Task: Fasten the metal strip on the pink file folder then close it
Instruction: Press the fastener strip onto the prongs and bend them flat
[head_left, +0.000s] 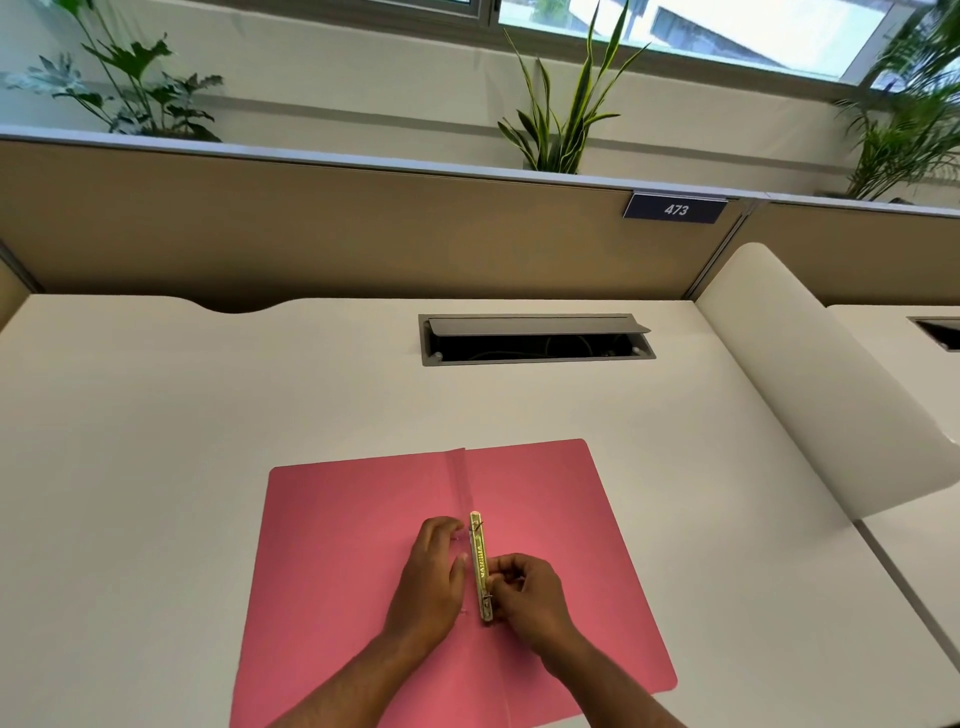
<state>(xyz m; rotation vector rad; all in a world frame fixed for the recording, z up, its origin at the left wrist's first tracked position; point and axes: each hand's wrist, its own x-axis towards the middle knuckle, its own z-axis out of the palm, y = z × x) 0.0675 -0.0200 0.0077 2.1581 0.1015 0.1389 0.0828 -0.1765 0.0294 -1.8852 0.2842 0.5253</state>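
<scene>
While the folder lies open flat on the desk, both hands work at its spine. Strip sits along the center fold, just right of the crease, running away from the person. Left hand rests w/ fingers curled, palm side down on the left flap, fingertips touching the strip's left edge, steadying rather than gripping anything. Right hand pinches at the strip's near half, thumb & fingers closed on or around it, prob. working a prong or slider; can't tell exactly which bit it holds.

Progress, as I judge it: strip is in place on the folder but fastening looks unfinished. A small prong seems to stick up at the far end, and the near end is under the fingers. Left to do: flatten/lock both ends, then swing one flap over to shut the folder. No closing begun, both flaps fully spread.
</scene>
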